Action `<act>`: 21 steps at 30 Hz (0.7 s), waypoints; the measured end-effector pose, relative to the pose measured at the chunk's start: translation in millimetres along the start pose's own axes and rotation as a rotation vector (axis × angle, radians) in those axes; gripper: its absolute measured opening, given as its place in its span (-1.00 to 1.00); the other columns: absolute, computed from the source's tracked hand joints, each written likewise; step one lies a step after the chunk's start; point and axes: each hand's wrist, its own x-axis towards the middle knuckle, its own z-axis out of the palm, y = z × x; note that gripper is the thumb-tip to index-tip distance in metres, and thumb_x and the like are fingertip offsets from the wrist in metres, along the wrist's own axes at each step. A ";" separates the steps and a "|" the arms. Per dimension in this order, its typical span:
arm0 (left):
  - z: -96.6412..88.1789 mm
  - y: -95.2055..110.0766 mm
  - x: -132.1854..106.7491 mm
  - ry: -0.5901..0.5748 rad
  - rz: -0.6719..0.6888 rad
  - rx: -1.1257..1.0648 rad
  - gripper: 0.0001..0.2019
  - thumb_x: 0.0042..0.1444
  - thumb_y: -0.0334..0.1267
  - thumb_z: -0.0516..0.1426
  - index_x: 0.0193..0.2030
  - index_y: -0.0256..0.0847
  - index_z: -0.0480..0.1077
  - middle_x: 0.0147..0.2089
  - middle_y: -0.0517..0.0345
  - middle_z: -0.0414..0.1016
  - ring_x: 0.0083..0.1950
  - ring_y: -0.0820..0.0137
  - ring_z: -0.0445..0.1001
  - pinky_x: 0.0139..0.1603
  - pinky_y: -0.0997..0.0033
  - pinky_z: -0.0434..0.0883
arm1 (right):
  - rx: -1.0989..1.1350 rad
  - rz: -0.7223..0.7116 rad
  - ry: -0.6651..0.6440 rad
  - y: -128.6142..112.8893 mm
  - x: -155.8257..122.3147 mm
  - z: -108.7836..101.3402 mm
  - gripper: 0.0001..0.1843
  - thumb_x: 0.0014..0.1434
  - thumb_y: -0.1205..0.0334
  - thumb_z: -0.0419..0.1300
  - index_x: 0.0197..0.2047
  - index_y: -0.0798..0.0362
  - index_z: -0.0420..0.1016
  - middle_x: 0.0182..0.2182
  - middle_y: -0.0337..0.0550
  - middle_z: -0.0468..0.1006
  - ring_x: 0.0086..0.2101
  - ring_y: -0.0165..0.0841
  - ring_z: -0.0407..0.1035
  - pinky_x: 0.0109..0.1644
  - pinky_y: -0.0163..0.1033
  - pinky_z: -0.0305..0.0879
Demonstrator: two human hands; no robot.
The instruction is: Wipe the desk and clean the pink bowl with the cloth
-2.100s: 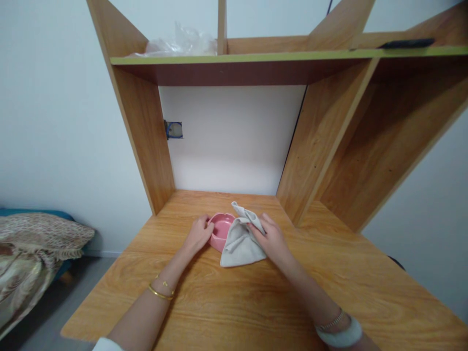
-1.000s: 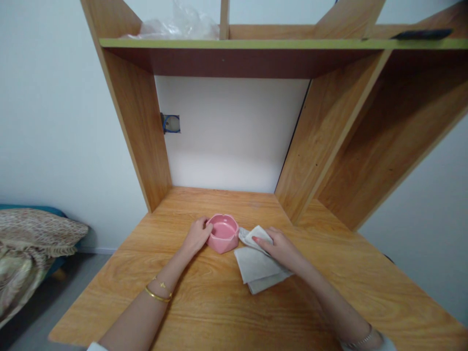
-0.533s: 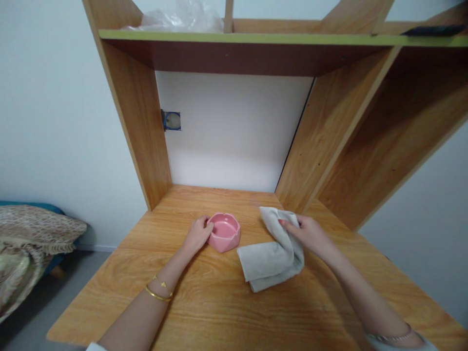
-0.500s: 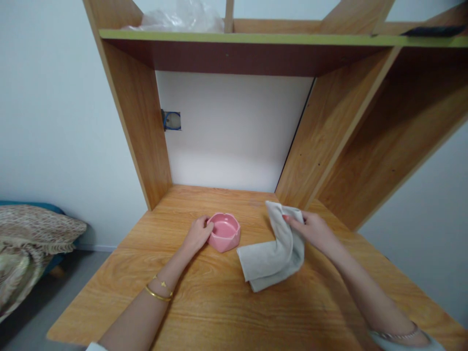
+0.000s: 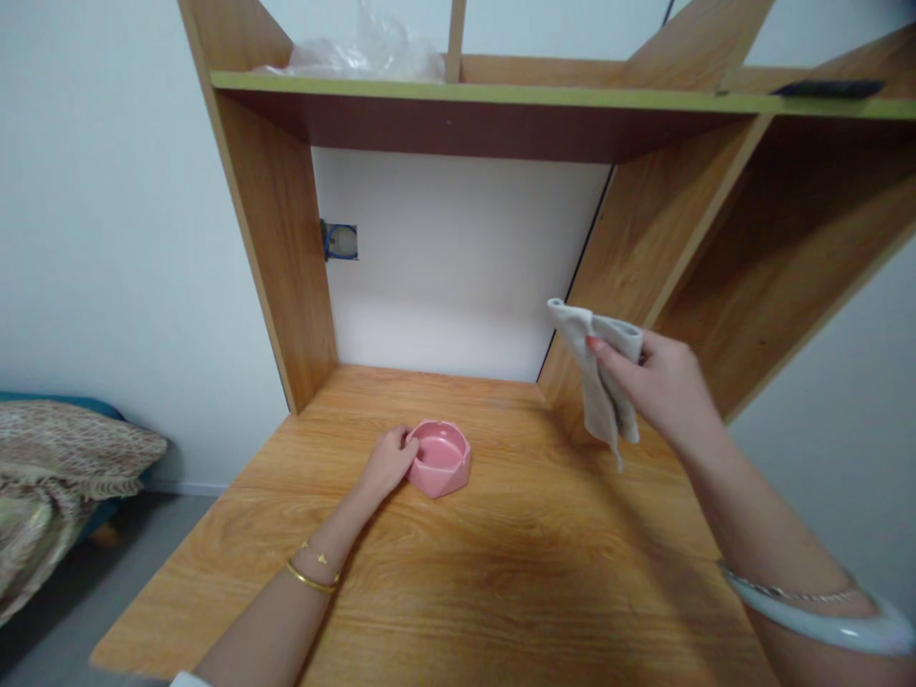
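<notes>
Right hand (image 5: pixel 671 382): pinching the top of the grey cloth (image 5: pixel 605 386)
Cloth: hanging above the table (image 5: pixel 458 592)
Left hand (image 5: pixel 388 460): clasped on the left rim of the pink bowl (image 5: pixel 439 458)
Bowl: upright on the table

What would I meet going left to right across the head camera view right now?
Beige patterned fringed blanket, thin gold metal bangle, left hand, pink faceted bowl, folded light grey fabric cloth, right hand, pale glossy round bangle.

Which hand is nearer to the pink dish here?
Left: the left hand grips the pink dish at its left side. The right hand hovers off to the right, holding a cloth.
</notes>
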 end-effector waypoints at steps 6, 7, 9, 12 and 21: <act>0.5 -0.5 0.7 -0.011 -0.002 0.002 -0.74 0.04 -0.34 -0.07 -0.34 -0.33 0.43 -0.38 0.03 0.51 -0.35 0.38 0.43 -0.36 0.49 0.26 | 0.074 -0.095 -0.376 -2.6 -46.8 73.4 -0.71 0.10 0.09 0.01 -0.41 0.05 0.48 -0.48 -0.14 0.51 -0.44 -0.30 0.35 -0.42 -0.31 0.12; 0.5 -0.4 0.8 -0.010 -0.001 0.009 -0.74 0.05 -0.34 -0.07 -0.34 -0.33 0.43 -0.38 0.03 0.51 -0.35 0.38 0.43 -0.36 0.49 0.26 | 0.077 -0.085 -0.431 -4.3 -55.8 84.2 -0.71 0.11 0.09 0.01 -0.41 0.05 0.48 -0.48 -0.14 0.51 -0.44 -0.30 0.34 -0.42 -0.30 0.12; 0.4 -0.3 1.0 -0.011 0.017 0.026 -0.74 0.06 -0.34 -0.07 -0.34 -0.33 0.43 -0.38 0.03 0.51 -0.36 0.38 0.42 -0.36 0.49 0.26 | 0.093 -0.097 -0.512 -8.6 -71.9 102.6 -0.72 0.12 0.10 0.01 -0.40 0.05 0.48 -0.45 -0.14 0.50 -0.42 -0.31 0.34 -0.38 -0.30 0.14; 0.2 0.2 0.6 -0.006 0.080 0.058 -0.72 0.09 -0.34 -0.10 -0.36 -0.31 0.42 -0.36 0.02 0.50 -0.34 0.38 0.42 -0.32 0.48 0.27 | 0.129 -0.152 -0.615 -13.2 -87.7 121.9 -0.67 0.14 0.05 0.00 -0.37 0.05 0.49 -0.42 -0.14 0.44 -0.36 -0.32 0.31 -0.30 -0.29 0.16; -6.5 16.5 -5.2 0.004 0.297 0.215 -0.70 0.11 -0.36 -0.12 -0.14 -0.27 0.39 -0.18 0.00 0.46 -0.15 0.34 0.40 -0.10 0.40 0.29 | 0.120 -0.054 -0.504 4.1 -103.4 141.0 -0.63 0.13 -0.04 -0.03 -0.40 0.02 0.45 -0.45 -0.13 0.34 -0.29 -0.25 0.27 -0.17 -0.17 0.17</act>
